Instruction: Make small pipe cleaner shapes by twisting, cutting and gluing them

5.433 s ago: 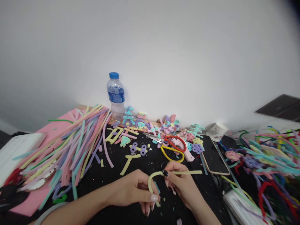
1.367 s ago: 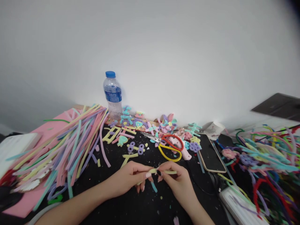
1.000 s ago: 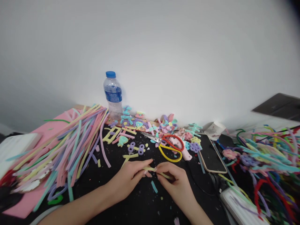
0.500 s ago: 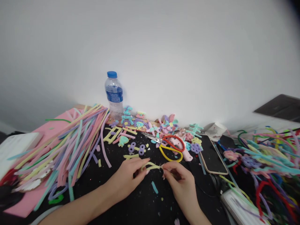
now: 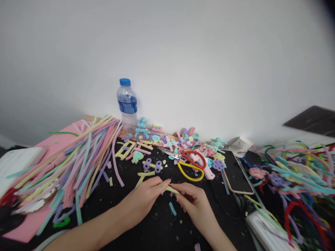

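Note:
Between my two hands runs a pale yellow pipe cleaner (image 5: 171, 189). My left hand (image 5: 149, 192) pinches one end of it between thumb and fingers, and my right hand (image 5: 191, 197) pinches the other end. The fingers hide parts of the strip. Just beyond my hands lie scissors (image 5: 190, 165) with one red and one yellow handle loop, their blades slightly apart. A yellow pipe-cleaner piece with purple loops (image 5: 153, 166) rests ahead of my left hand. A short blue scrap (image 5: 172, 208) lies on the black table below the strip.
Many pastel pipe cleaners (image 5: 86, 157) are heaped at left on a pink sheet (image 5: 23, 230). A water bottle (image 5: 127, 104) stands by the wall. Finished shapes (image 5: 186, 138) line the back. At right are a phone (image 5: 237, 174), a white power strip (image 5: 269, 232) and a tangled colourful pile (image 5: 300, 177).
My hands have come closer together. The yellow strip, earlier a visible loop stretched between my fingers, now shows only as a short length. The surrounding things stay put.

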Demonstrator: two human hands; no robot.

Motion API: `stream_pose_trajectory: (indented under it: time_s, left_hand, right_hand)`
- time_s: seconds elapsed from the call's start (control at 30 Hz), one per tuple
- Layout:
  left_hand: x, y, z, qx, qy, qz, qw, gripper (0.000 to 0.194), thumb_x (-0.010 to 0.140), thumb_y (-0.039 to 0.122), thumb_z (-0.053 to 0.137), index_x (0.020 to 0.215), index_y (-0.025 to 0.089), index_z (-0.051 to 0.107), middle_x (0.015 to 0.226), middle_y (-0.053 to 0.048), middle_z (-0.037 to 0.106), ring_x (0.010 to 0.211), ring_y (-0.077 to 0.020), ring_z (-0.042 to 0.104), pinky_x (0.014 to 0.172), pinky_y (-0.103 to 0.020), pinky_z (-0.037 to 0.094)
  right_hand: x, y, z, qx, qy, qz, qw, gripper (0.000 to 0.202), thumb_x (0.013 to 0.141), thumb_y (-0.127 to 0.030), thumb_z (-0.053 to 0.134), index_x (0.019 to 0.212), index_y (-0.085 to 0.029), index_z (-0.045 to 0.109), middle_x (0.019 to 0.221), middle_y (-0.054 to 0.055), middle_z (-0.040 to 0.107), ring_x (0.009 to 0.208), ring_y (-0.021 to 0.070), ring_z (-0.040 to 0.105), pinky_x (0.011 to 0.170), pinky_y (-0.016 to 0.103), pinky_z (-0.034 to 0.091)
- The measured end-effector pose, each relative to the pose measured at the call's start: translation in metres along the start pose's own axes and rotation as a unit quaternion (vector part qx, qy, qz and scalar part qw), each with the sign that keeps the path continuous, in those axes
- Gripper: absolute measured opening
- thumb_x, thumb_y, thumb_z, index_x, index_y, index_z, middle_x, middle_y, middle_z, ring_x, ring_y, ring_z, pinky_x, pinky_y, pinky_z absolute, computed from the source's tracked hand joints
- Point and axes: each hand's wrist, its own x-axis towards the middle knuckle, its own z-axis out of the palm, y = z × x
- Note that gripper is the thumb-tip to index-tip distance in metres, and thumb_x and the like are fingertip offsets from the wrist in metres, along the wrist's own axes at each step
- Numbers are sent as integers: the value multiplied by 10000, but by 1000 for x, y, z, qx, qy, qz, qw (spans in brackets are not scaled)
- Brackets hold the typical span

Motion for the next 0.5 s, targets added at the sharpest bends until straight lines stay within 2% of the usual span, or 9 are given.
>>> stream_pose_trajectory:
  time_s: [0.1,0.2,0.4,0.5]
  left_hand:
    - [-1,-2,1,14,-2,32,999,463,911,79,338,1335,231,447,1016,-55,611,923,-150,575,841,-251,484]
    - [-2,0,1,14,6,42,999,447,922,99,341,1339,228,436,1046,-58,621,965,-155,572,881,-276,478]
    - [1,3,1,16,48,-64,997,303,918,192,426,1192,215,553,1120,-49,656,1022,-174,611,919,-289,478]
    - [2,4,1,9,48,-67,997,267,906,200,448,1137,220,581,1066,-40,682,973,-177,639,865,-272,504]
  right_hand:
    - [-1,-3,0,9,-31,14,999,221,866,-268,541,940,-180,729,715,26,654,661,150,571,610,237,440]
    - [-2,-5,0,33,-54,30,998,275,914,-301,467,1010,-172,691,624,-6,597,602,129,538,580,222,419]
    - [-4,-6,1,40,-83,40,995,271,918,-292,450,1140,-205,581,841,22,648,683,132,571,585,215,436]
    - [-6,-4,4,29,-96,53,994,350,871,-201,497,1220,-219,510,855,20,665,685,142,595,611,232,457]
